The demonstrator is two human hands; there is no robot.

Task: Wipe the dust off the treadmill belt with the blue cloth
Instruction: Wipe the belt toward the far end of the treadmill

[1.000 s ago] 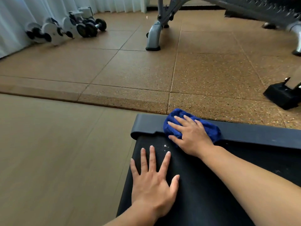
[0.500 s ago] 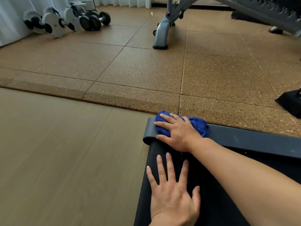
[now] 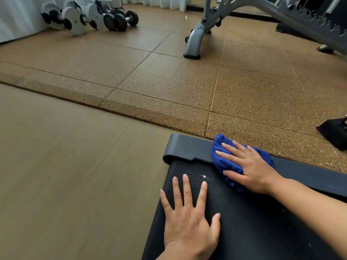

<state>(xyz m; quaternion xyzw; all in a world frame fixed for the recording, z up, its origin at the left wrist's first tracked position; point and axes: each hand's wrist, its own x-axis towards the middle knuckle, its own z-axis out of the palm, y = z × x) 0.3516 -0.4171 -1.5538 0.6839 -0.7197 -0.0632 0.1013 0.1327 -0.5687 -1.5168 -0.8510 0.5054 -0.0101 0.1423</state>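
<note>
The black treadmill belt (image 3: 249,228) fills the lower right, edged at its far side by a dark grey rail (image 3: 187,149). My right hand (image 3: 249,169) lies flat on the bunched blue cloth (image 3: 225,162), pressing it where belt and rail meet. My left hand (image 3: 187,222) rests palm down on the belt nearer me, fingers spread, holding nothing. A few white dust specks (image 3: 204,176) sit on the belt between the two hands, just left of the cloth.
Wood-look floor (image 3: 65,175) lies left of the treadmill, speckled rubber tiles (image 3: 187,81) beyond it. Several dumbbells (image 3: 90,17) stand at the back left by a curtain. A grey bench frame (image 3: 197,40) and a black foot (image 3: 336,132) stand farther back and right.
My right hand has slid the cloth to the right along the rail, away from its left end. The white specks on the belt show again. My left hand stays flat on the belt.
</note>
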